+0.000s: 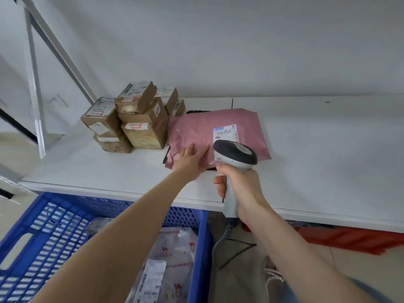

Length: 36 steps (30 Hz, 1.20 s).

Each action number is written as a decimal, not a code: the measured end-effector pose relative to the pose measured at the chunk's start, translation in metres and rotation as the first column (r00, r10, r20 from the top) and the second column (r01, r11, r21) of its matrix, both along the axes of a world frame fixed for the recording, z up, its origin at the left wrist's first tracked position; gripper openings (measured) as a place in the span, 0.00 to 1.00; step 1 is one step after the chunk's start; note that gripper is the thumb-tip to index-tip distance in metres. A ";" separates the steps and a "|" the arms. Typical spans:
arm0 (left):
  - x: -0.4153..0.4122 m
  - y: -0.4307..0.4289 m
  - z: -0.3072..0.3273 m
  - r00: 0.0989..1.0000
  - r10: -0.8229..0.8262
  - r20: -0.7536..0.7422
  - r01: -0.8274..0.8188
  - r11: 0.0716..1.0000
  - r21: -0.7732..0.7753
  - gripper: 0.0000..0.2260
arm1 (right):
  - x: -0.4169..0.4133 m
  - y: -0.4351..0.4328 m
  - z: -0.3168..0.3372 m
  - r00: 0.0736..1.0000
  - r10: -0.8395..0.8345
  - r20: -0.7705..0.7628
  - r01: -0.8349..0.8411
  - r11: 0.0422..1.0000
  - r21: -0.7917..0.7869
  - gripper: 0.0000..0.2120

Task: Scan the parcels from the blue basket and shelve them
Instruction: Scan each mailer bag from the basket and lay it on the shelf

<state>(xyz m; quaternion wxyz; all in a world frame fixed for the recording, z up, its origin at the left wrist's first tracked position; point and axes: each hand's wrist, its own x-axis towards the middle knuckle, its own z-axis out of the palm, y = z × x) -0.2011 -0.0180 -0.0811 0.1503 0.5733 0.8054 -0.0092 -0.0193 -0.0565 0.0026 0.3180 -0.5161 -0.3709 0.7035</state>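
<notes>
A pink mailer parcel with a white label lies flat on the white shelf board, on top of a dark flat parcel whose edges peek out. My left hand rests on the pink parcel's near left corner with fingers stretched out. My right hand grips the handle of a grey-and-white barcode scanner, its head held over the parcel just below the label. The blue basket stands below the shelf at the lower left, holding a translucent white bag parcel with a label.
Several brown cardboard boxes are stacked at the shelf's back left, touching the pink parcel. A grey shelf upright rises at the left. The scanner's coiled cable hangs below the shelf edge. Something red lies on the floor under the shelf.
</notes>
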 end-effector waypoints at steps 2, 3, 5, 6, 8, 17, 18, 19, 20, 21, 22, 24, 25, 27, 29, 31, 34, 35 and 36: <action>-0.005 0.014 0.000 1.000 -0.007 -0.007 0.007 1.000 -0.012 0.31 | 0.000 0.002 -0.001 1.000 0.014 0.007 -0.013 1.000 -0.020 0.05; -0.008 0.019 0.000 1.000 -0.011 -0.012 0.011 1.000 -0.021 0.31 | 0.001 0.003 -0.001 1.000 0.017 0.007 -0.017 1.000 -0.024 0.05; -0.010 0.024 0.001 0.998 -0.030 -0.047 0.028 0.999 -0.039 0.31 | 0.003 0.005 0.000 1.000 0.018 0.005 -0.017 1.000 -0.020 0.04; -0.011 0.023 0.003 0.997 -0.038 -0.061 0.035 0.998 -0.043 0.32 | 0.004 0.006 0.000 1.000 0.014 0.006 -0.014 1.000 -0.018 0.04; -0.012 0.014 0.006 0.997 -0.049 -0.064 0.047 0.999 -0.023 0.32 | 0.007 0.006 0.000 1.000 0.011 0.010 -0.011 1.000 -0.016 0.03; -0.062 -0.128 0.027 0.995 0.095 -0.004 -0.094 0.986 0.140 0.23 | -0.006 -0.048 -0.008 0.985 0.166 0.042 -0.163 0.985 -0.056 0.06; -0.072 -0.148 0.025 0.992 0.130 0.002 -0.129 0.985 0.111 0.22 | -0.013 -0.059 -0.011 0.978 0.204 0.047 -0.199 0.977 -0.081 0.06; -0.082 -0.169 0.023 0.985 0.171 0.019 -0.172 0.981 0.087 0.21 | -0.021 -0.070 -0.015 0.969 0.245 0.042 -0.239 0.965 -0.108 0.06; -0.092 -0.189 0.020 0.976 0.214 0.035 -0.216 0.974 0.067 0.19 | -0.031 -0.082 -0.018 0.957 0.287 0.033 -0.280 0.950 -0.137 0.07; -0.102 -0.209 0.015 0.966 0.253 0.046 -0.255 0.966 0.046 0.19 | -0.041 -0.095 -0.023 0.945 0.327 0.027 -0.319 0.933 -0.166 0.07; -0.110 -0.228 0.009 0.957 0.287 0.049 -0.288 0.957 0.023 0.18 | -0.053 -0.106 -0.028 0.932 0.363 0.022 -0.352 0.916 -0.193 0.07; -0.125 -0.261 -0.009 0.939 0.343 0.039 -0.341 0.939 -0.047 0.19 | -0.077 -0.127 -0.040 0.910 0.415 0.013 -0.399 0.882 -0.249 0.07; -0.131 -0.276 -0.020 0.927 0.374 0.043 -0.369 0.925 -0.092 0.20 | -0.089 -0.135 -0.047 0.899 0.437 0.014 -0.416 0.866 -0.278 0.07; -0.140 -0.302 -0.044 0.901 0.432 0.050 -0.414 0.887 -0.204 0.23 | -0.113 -0.150 -0.063 0.877 0.479 0.034 -0.444 0.837 -0.320 0.07; -0.146 -0.321 -0.069 0.868 0.492 0.063 -0.455 0.840 -0.297 0.26 | -0.135 -0.159 -0.081 0.853 0.518 0.066 -0.467 0.813 -0.348 0.06; -0.148 -0.333 -0.096 0.825 0.550 0.128 -0.479 0.801 -0.359 0.28 | -0.154 -0.163 -0.100 0.839 0.534 0.103 -0.462 0.800 -0.384 0.05; -0.144 -0.342 -0.139 0.724 0.645 0.246 -0.507 0.739 -0.445 0.31 | -0.170 -0.161 -0.131 0.840 0.515 0.169 -0.410 0.808 -0.424 0.05; -0.140 -0.342 -0.152 0.683 0.671 0.287 -0.515 0.722 -0.463 0.32 | -0.172 -0.160 -0.141 0.843 0.505 0.186 -0.391 0.812 -0.433 0.05; -0.133 -0.341 -0.163 0.638 0.699 0.324 -0.526 0.702 -0.480 0.34 | -0.172 -0.158 -0.150 0.847 0.494 0.198 -0.373 0.817 -0.440 0.06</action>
